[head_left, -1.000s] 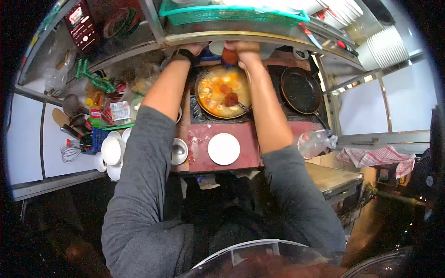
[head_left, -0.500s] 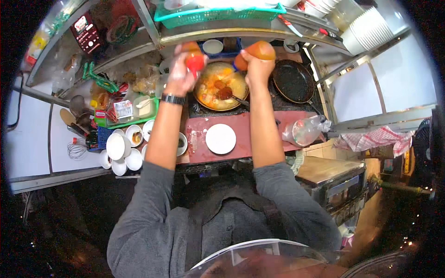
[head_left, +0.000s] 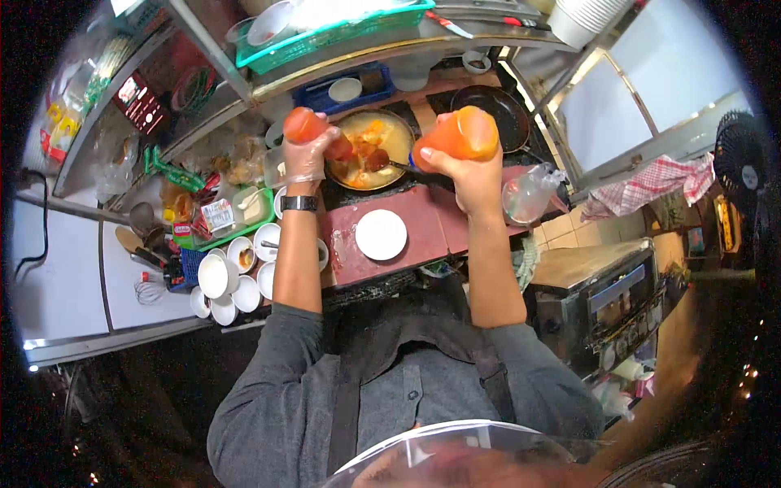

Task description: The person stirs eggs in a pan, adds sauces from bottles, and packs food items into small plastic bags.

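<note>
My left hand (head_left: pixel 306 159), in a clear plastic glove, is wrapped round a red sauce bottle (head_left: pixel 303 124) at the pan's left edge. In my right hand (head_left: pixel 473 180) is an orange sauce squeeze bottle (head_left: pixel 472 134), tipped with its base up and its narrow end toward the pan. Between them a round frying pan (head_left: pixel 408 134) sits on the stove, holding yellowish broth with orange and red pieces (head_left: pixel 370 134). A spoon (head_left: pixel 376 159) with dark red paste lies in it, its dark handle resting over the rim. Whether sauce is flowing cannot be seen.
A white plate (head_left: pixel 381 235) lies on the reddish counter (head_left: pixel 427 220) before the pan. Several white bowls (head_left: pixel 215 277) crowd the left. At right are a dark empty pan (head_left: pixel 504 120), a clear plastic bag (head_left: pixel 529 195) and a fan (head_left: pixel 739 153). A shelf with a green basket (head_left: pixel 338 37) overhangs the back.
My view has turned and shifted. Both hands have come back toward me and spread a little apart; the right bottle has moved right, away from the pan's centre. Both bottles stay gripped.
</note>
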The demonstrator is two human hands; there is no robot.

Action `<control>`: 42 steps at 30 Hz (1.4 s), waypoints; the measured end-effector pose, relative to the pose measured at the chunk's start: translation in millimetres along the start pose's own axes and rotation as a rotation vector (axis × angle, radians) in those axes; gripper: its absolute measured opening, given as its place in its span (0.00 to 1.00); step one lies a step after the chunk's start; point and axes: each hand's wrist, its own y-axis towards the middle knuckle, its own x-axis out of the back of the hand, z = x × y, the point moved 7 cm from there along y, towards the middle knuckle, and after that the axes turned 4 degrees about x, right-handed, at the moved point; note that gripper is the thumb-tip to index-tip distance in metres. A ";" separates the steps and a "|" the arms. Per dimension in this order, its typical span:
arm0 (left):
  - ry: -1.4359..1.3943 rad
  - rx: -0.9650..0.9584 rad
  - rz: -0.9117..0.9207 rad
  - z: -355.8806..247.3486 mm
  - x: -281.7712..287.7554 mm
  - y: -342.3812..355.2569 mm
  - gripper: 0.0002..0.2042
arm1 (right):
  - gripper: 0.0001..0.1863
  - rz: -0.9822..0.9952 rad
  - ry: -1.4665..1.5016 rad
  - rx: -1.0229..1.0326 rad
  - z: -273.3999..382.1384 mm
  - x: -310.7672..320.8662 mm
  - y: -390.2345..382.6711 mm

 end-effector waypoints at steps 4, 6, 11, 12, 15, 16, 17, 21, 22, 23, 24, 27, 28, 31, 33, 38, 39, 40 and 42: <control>0.328 0.062 -0.090 13.8 3.0 27.1 0.25 | 0.34 0.056 0.001 -0.008 19.0 8.6 -22.2; 0.124 0.100 -0.160 11.9 -17.8 36.9 0.25 | 0.35 0.068 -0.037 -0.001 20.4 16.2 -28.4; 0.028 0.041 -0.224 9.0 -25.9 72.4 0.23 | 0.35 0.109 -0.080 0.011 31.7 19.8 -33.6; 0.192 0.092 -0.183 3.4 -26.9 68.6 0.23 | 0.35 0.101 -0.085 -0.003 30.1 23.5 -34.6; 0.408 0.149 -0.165 -21.8 -34.3 45.4 0.24 | 0.35 0.090 -0.109 -0.022 30.9 33.4 -36.3; 0.393 0.141 -0.223 -22.1 -26.2 41.0 0.23 | 0.35 0.091 -0.121 -0.032 30.3 33.8 -36.6; 0.378 0.133 -0.280 -20.3 -18.6 38.1 0.22 | 0.35 0.095 -0.116 -0.032 30.0 32.3 -35.4; -0.046 -0.106 -0.268 9.0 -2.3 79.1 0.21 | 0.35 0.141 -0.089 -0.031 32.7 17.2 -32.2; 0.021 -0.043 -0.260 12.0 -7.3 88.3 0.19 | 0.35 0.149 -0.073 -0.042 32.2 15.7 -30.8; 0.016 -0.042 -0.262 13.8 -7.8 88.2 0.19 | 0.35 0.151 -0.078 -0.042 30.8 14.1 -29.8; 0.102 -0.005 -0.285 17.0 -5.0 85.5 0.18 | 0.35 0.160 -0.064 -0.026 29.6 11.6 -29.2; 0.282 0.025 -0.309 9.9 -9.5 62.6 0.18 | 0.36 0.172 -0.059 -0.049 23.3 13.5 -27.0; 0.140 -0.001 -0.311 7.4 -5.3 54.5 0.21 | 0.36 0.191 -0.054 -0.088 20.0 10.0 -27.5; -0.201 -0.015 -0.235 24.5 4.1 67.4 0.26 | 0.37 0.226 -0.074 -0.059 14.4 2.6 -19.6; -0.230 0.006 -0.227 34.6 3.0 71.6 0.25 | 0.38 0.236 -0.082 -0.060 7.7 -3.2 -15.8; 0.035 0.047 -0.178 6.8 13.8 41.6 0.28 | 0.37 0.071 -0.012 -0.028 -20.4 -8.3 23.9; 0.034 0.044 -0.186 5.9 15.0 37.9 0.28 | 0.35 0.059 0.001 0.048 -31.4 -10.4 39.5; 0.026 -0.022 -0.219 4.1 22.1 29.6 0.28 | 0.34 0.053 -0.037 0.128 -37.2 -19.0 52.7; 0.119 -0.050 -0.238 18.3 50.3 26.4 0.30 | 0.34 0.067 -0.063 0.205 -56.4 -37.8 73.7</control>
